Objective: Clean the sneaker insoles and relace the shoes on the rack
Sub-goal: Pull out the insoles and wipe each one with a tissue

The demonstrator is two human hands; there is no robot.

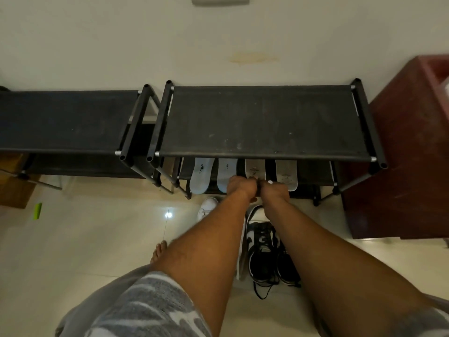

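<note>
Where rack holds insoles, long axes run front-to-back.

1. Exposure: the scene is dim, with a warm, yellowish indoor cast and muted colours.
2. Light source: it sits overhead and out of view. It leaves one small bright glare spot on the glossy floor.
3. Shadow: the top shelf of the rack shades the tier below. The insoles there read grey and low in contrast, and their print is barely legible.
4. Sharpness: the left hand and right hand are soft, so finger detail cannot be resolved.
5. Distortion: the wide-angle lens splays the rack rails outward and stretches the forearms toward the bottom edge.
6. Noise: the wall looks smeared.
</note>
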